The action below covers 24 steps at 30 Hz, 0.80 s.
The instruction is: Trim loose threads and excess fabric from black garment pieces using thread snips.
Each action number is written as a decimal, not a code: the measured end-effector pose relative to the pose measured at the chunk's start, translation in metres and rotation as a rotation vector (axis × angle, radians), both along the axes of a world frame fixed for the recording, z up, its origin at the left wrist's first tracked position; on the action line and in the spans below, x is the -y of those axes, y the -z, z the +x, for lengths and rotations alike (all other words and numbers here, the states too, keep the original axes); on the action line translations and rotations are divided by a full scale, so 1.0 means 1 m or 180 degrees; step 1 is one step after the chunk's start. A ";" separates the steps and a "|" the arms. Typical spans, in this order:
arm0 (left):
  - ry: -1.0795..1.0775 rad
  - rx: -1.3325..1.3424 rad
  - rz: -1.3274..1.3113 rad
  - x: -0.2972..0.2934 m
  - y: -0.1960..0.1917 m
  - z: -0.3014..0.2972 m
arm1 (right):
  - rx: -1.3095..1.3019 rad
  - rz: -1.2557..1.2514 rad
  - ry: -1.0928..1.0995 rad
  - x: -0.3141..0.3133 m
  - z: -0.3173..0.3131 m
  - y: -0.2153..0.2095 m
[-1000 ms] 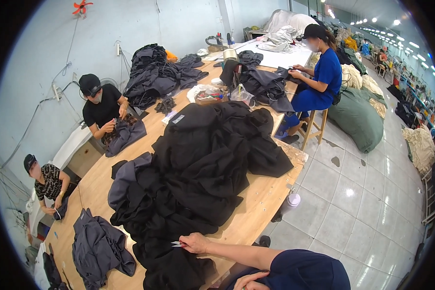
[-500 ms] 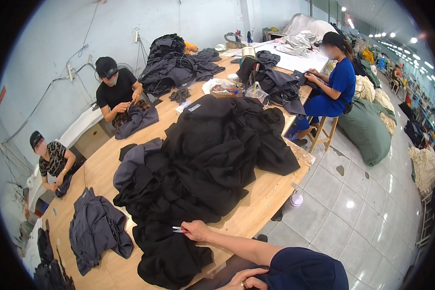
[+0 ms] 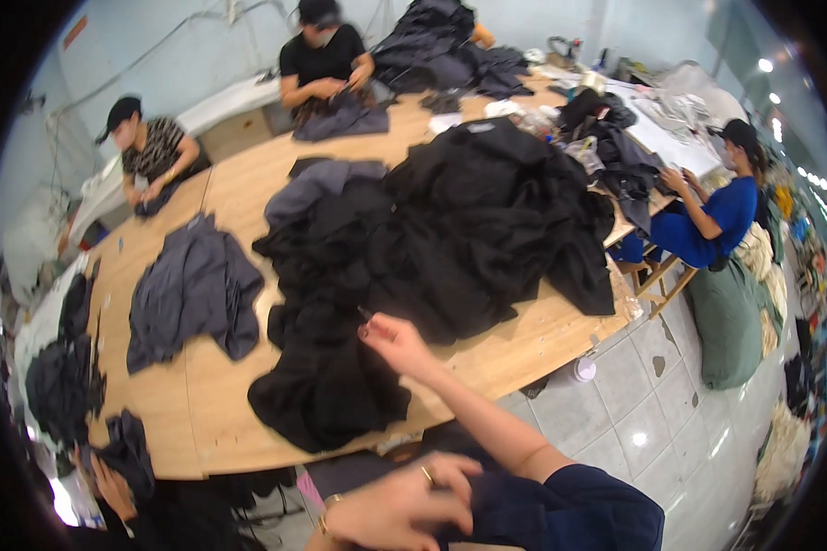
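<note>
1. I have the right grip [image 3: 400, 347] pinched together on the clippers [image 3: 365, 313], over the near part of the black heap [image 3: 469, 239]; their blades are too blurred to make out.
2. My left grip [image 3: 400, 505] is apart, its fingers spread and blurred, near the near edge of the worktop [image 3: 220, 404].
3. The heap covers the middle of the worktop. I see a grey garment [image 3: 193, 303] left of it, with bare wood between.
4. Beside the heap's far right side I have a clear bag [image 3: 581, 154]; I can't tell what it contains.
5. On the floor [image 3: 606, 404], at right, a green sack [image 3: 730, 321] bulges, its contents hidden from me.
6. A lilac cup [image 3: 583, 370] shows just beyond the worktop's right edge; I can't see inside.
</note>
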<state>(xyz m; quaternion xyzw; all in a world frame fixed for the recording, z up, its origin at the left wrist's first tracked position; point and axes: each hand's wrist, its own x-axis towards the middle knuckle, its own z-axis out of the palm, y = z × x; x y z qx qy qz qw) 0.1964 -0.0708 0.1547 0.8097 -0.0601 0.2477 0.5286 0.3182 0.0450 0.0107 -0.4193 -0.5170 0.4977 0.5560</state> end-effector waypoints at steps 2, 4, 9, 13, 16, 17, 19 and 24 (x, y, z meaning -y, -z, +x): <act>-0.1756 -0.0323 -0.0057 -0.008 0.018 -0.020 | -0.0532 -0.0388 -0.0574 0.018 0.001 -0.043; -0.3935 -0.0384 -0.0612 -0.012 0.041 -0.016 | -0.0723 -0.0595 -0.0722 0.026 0.000 -0.053; -0.4427 -0.0334 -0.0957 -0.036 0.098 -0.037 | -0.0951 -0.0990 -0.0710 0.036 -0.011 -0.042; -0.3894 0.0240 -0.2119 -0.028 0.111 -0.056 | -0.0654 -0.1054 -0.0923 0.036 -0.007 -0.033; -0.3776 0.0503 -0.2374 -0.028 0.114 -0.062 | -0.0536 -0.0900 -0.0771 0.035 -0.010 -0.027; -0.3797 0.0522 -0.2377 -0.030 0.117 -0.063 | -0.0530 -0.0812 -0.0751 0.035 -0.011 -0.025; -0.3852 0.0479 -0.2312 -0.034 0.128 -0.069 | -0.0489 -0.0666 -0.0696 0.034 -0.014 -0.021; -0.4930 -0.0418 -0.0586 -0.039 0.113 -0.074 | -0.0167 -0.0290 -0.0228 0.029 -0.007 -0.027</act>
